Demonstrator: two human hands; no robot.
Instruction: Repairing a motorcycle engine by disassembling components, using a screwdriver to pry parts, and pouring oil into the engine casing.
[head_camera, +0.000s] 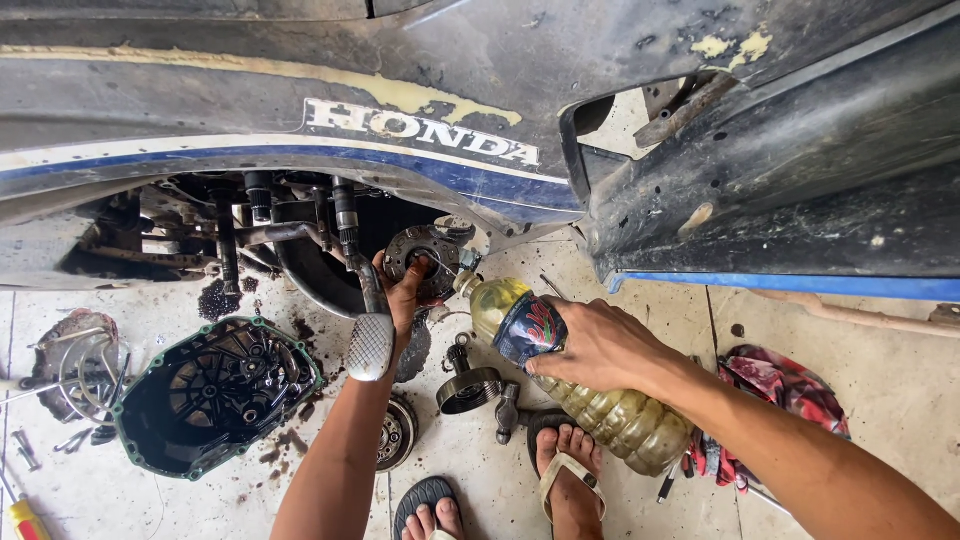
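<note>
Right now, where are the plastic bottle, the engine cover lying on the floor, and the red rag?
plastic bottle (600, 405): head view, on its clear ribbed body holding yellowish liquid.
engine cover (215, 395): head view, on its dark inner face.
red rag (775, 385): head view, on the crumpled cloth.

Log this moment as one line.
left hand: holds round metal part | right hand: tilts plastic bottle onto it | floor: engine cover
</note>
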